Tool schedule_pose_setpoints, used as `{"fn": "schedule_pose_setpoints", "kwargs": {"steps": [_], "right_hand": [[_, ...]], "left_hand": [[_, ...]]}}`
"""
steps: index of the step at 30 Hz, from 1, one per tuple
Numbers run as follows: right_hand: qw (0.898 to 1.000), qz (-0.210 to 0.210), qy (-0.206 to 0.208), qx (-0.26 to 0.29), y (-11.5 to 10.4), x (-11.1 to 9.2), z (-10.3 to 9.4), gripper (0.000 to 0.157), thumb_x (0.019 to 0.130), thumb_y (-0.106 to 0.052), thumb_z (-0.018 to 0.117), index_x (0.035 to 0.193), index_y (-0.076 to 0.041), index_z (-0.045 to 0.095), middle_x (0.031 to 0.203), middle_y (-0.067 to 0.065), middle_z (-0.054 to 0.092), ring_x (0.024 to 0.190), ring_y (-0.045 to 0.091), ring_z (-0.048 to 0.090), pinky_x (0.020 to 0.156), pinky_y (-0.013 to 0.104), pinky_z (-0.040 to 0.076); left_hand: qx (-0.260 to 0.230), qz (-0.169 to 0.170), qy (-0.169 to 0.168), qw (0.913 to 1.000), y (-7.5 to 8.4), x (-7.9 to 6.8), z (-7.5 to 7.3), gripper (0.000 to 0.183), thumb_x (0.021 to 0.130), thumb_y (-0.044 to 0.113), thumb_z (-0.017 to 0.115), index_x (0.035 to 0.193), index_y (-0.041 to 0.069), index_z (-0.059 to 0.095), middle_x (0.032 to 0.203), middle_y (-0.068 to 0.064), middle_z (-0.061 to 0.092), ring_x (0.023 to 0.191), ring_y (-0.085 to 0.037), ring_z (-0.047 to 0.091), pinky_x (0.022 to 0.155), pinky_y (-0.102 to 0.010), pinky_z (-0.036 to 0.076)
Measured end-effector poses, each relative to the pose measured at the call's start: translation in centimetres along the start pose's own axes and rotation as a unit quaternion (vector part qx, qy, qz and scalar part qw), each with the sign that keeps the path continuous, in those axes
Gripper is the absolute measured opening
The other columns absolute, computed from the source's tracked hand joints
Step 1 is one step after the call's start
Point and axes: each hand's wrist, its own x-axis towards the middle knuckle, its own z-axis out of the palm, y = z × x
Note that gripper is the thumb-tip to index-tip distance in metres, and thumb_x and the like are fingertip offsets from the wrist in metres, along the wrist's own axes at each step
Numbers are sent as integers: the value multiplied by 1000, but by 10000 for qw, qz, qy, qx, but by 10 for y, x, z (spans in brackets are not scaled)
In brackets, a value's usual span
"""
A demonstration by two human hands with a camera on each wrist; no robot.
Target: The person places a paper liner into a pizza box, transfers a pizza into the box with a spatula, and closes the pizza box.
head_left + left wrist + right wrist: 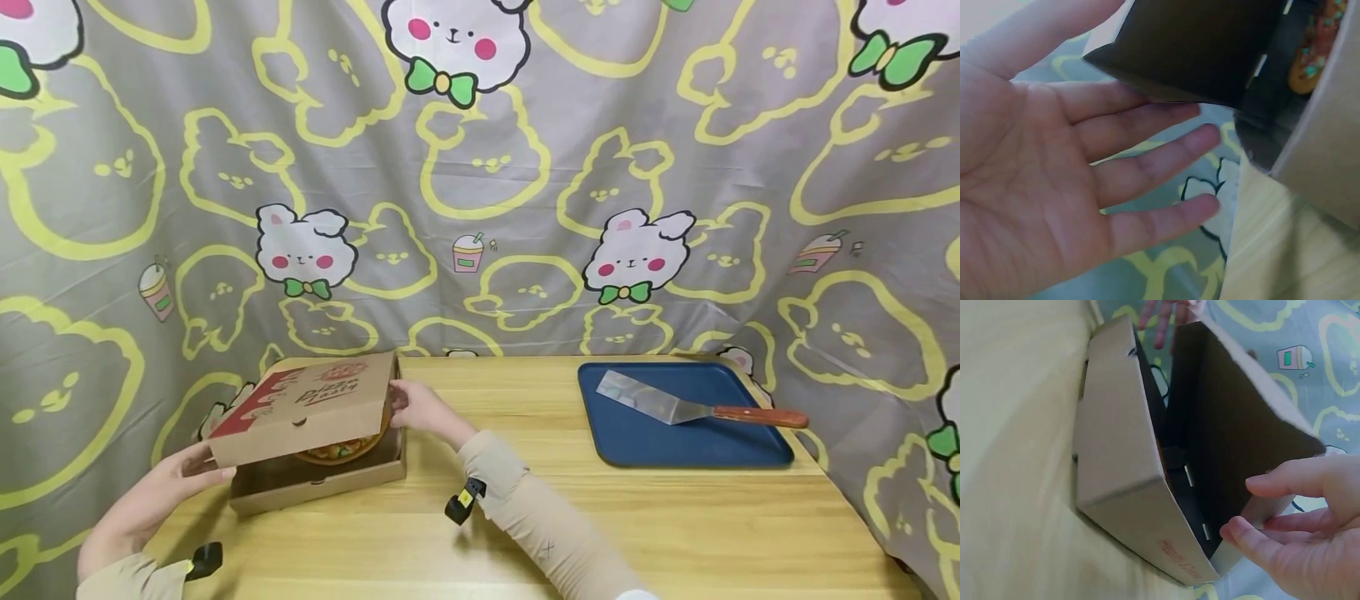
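Observation:
A cardboard pizza box (330,486) stands at the table's left with its lid (315,404) tilted partly up. Inside, a pizza (345,450) with colourful toppings shows through the front gap. My left hand (153,496) is at the lid's front left corner; in the left wrist view its fingers (1166,165) are straight and spread, the index finger passing behind the lid's corner. On the opposite side, my right hand (423,410) pinches the lid's right side flap, thumb (1291,478) towards the inside.
To the right lies a blue tray (645,446). A metal spatula (652,398) with a wooden handle rests on it, the handle reaching past the tray's right edge. Behind the wooden table (495,392) hangs a patterned curtain (525,183).

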Motion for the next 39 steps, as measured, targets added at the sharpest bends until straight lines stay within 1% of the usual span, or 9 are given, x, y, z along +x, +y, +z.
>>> {"fn": "schedule_pose_setpoints", "kwargs": {"steps": [1, 2, 4, 9, 14, 19, 28, 35, 39], "right_hand": [[10000, 6, -10, 8, 0, -2, 2, 75, 78, 10, 67, 147, 1, 38, 132, 18, 58, 118, 30, 59, 93, 30, 53], [10000, 8, -27, 42, 1, -5, 4, 75, 78, 10, 67, 146, 2, 38, 130, 19, 59, 118, 30, 59, 93, 30, 53], [10000, -4, -20, 20, 3, -10, 7, 73, 77, 10, 67, 145, 3, 40, 125, 18, 62, 115, 30, 60, 93, 29, 53], [10000, -20, 59, 0, 4, -21, 14, 62, 79, 9, 63, 139, 7, 46, 120, 19, 64, 108, 26, 62, 91, 29, 53], [9998, 53, 194, -89, 2, -31, 17, 49, 88, -1, 57, 136, 7, 50, 130, 21, 60, 119, 28, 58, 101, 36, 49], [9990, -6, 439, -123, 0, -38, 19, 44, 94, -9, 55, 134, 7, 52, 133, 21, 59, 124, 32, 57, 105, 39, 46], [9909, -63, 910, 988, 7, -46, 30, 54, 98, -23, 56, 142, 6, 43, 136, 23, 56, 124, 34, 56, 105, 43, 46], [9911, -24, 733, 1113, 16, -47, 26, 56, 96, -23, 59, 143, 3, 43, 139, 20, 54, 128, 33, 54, 108, 44, 43], [9934, -82, 644, 941, 24, -50, 21, 46, 93, -18, 63, 134, 1, 55, 132, 17, 61, 122, 30, 59, 105, 41, 46]], "left_hand": [[15, -126, -67, 9999, -1, -2, 0, 77, 102, 32, 50, 152, -9, 8, 157, -34, 10, 142, -40, 25, 102, -65, 30], [108, -197, -76, 9997, -2, -3, -1, 77, 102, 33, 50, 152, -10, 9, 156, -34, 12, 140, -40, 27, 101, -62, 33], [168, -319, -189, 9992, -3, -5, -2, 80, 102, 34, 48, 149, -15, 6, 154, -39, 9, 138, -56, 14, 101, -65, 32], [494, -459, -342, 9971, -5, -5, -2, 76, 103, 39, 45, 147, -17, 16, 153, -38, 19, 137, -54, 24, 100, -55, 40], [543, -440, -449, 9965, -5, -1, 0, 74, 103, 36, 45, 145, -19, 20, 151, -40, 20, 135, -55, 29, 98, -56, 44], [873, -277, -307, 9953, -3, 5, 0, 73, 103, 35, 47, 143, -21, 23, 149, -42, 24, 132, -54, 36, 96, -52, 47], [1005, -160, 162, 9947, 3, 22, 13, 69, 102, 34, 49, 141, -20, 29, 141, -38, 40, 116, -31, 56, 86, -40, 52], [971, -394, 374, 9938, 4, 27, 19, 78, 101, 39, 51, 144, -20, 23, 148, -42, 23, 127, -47, 43, 87, -40, 53], [1099, -471, 505, 9915, 2, 26, 20, 78, 98, 41, 55, 143, -17, 29, 147, -40, 29, 125, -47, 45, 84, -35, 49]]}}
